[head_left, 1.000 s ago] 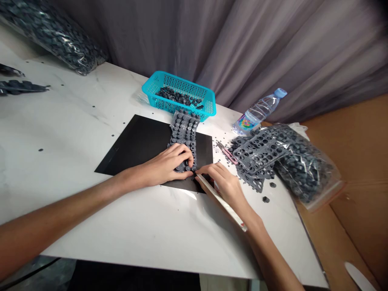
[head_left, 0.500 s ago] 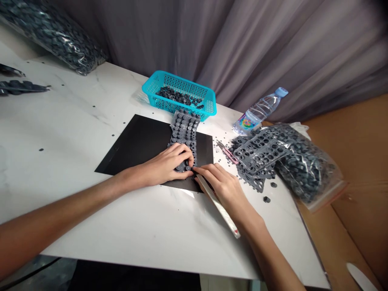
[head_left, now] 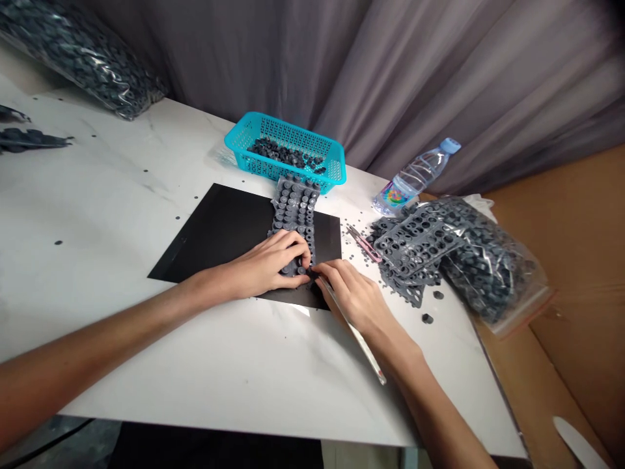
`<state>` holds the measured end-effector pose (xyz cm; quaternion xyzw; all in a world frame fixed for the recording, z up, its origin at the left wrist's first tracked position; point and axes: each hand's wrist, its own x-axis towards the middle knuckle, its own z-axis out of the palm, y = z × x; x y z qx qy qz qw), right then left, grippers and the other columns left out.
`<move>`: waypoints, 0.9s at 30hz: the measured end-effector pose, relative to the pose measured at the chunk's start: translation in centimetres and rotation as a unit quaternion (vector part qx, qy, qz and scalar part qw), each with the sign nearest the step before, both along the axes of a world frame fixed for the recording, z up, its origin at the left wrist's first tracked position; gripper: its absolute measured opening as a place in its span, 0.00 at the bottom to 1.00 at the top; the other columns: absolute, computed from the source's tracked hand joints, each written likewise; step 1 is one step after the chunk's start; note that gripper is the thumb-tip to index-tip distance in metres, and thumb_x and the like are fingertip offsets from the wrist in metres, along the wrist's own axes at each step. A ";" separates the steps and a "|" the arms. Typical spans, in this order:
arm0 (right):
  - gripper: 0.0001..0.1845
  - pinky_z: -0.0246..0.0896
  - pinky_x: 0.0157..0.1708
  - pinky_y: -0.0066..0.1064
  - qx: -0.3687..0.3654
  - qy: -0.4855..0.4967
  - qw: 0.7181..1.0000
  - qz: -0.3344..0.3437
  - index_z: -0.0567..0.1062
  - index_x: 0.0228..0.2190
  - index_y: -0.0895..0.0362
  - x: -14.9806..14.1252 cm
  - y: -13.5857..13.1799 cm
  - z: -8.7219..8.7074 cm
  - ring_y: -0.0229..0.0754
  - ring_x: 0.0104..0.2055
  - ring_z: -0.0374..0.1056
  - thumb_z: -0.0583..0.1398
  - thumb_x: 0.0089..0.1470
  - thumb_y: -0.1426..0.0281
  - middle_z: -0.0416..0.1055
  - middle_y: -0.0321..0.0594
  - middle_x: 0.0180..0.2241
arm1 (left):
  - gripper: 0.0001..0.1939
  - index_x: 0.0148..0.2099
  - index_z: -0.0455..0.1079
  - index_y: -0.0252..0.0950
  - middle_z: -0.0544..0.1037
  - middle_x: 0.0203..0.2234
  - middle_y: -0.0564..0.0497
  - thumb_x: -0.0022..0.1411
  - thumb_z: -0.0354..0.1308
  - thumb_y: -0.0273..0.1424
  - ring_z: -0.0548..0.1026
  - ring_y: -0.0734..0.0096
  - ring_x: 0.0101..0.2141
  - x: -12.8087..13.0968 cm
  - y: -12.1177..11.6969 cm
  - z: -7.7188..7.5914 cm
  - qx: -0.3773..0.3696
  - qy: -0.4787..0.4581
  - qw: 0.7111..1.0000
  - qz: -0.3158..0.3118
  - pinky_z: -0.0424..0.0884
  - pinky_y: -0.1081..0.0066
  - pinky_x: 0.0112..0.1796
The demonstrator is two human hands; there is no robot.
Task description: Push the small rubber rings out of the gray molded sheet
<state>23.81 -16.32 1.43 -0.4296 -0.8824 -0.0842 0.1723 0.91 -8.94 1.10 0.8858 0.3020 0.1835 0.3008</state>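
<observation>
While the left hand (head_left: 266,267) half-curls over the studded sheet (head_left: 295,205) — its grip unclear — the right hand (head_left: 350,290) clasps a white tool (head_left: 364,347); the bottle (head_left: 422,170) wears a bright, illegible label (head_left: 393,197).

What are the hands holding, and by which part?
The right hand holds a thin pale tool near its far end. The left hand touches the grey sheet's near end; whether it grips is unclear.

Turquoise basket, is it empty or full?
Neither: the turquoise basket is partly filled; dark pieces cover part of its bottom, below the rim.
</observation>
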 end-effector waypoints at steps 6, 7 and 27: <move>0.14 0.67 0.36 0.32 0.016 0.072 0.988 -0.132 0.67 0.54 0.56 0.9 0.1 0.7 0.43 0.44 0.74 0.52 0.71 0.67 0.74 0.45 0.47 | 0.12 0.46 0.68 0.42 0.69 0.49 0.52 0.69 0.58 0.43 0.67 0.62 0.51 -0.1 0.1 0.4 -0.018 0.016 1.000 -0.011 0.61 0.63 0.53; 0.14 0.67 0.36 0.32 0.022 0.091 0.982 -0.163 0.68 0.54 0.55 1.3 0.1 1.0 0.43 0.43 0.74 0.52 0.71 0.66 0.73 0.45 0.48 | 0.12 0.46 0.68 0.42 0.69 0.50 0.52 0.69 0.58 0.43 0.67 0.62 0.51 -0.2 0.1 0.5 -0.021 0.015 1.000 -0.013 0.61 0.63 0.53; 0.06 0.68 0.36 0.30 -0.156 0.275 0.946 -0.068 0.75 0.42 0.53 -0.2 -0.9 2.3 0.39 0.34 0.70 0.61 0.65 0.64 0.76 0.38 0.37 | 0.14 0.54 0.66 0.40 0.70 0.54 0.46 0.71 0.58 0.38 0.65 0.61 0.57 -1.0 -1.2 1.3 0.032 -0.056 0.997 -0.034 0.65 0.63 0.56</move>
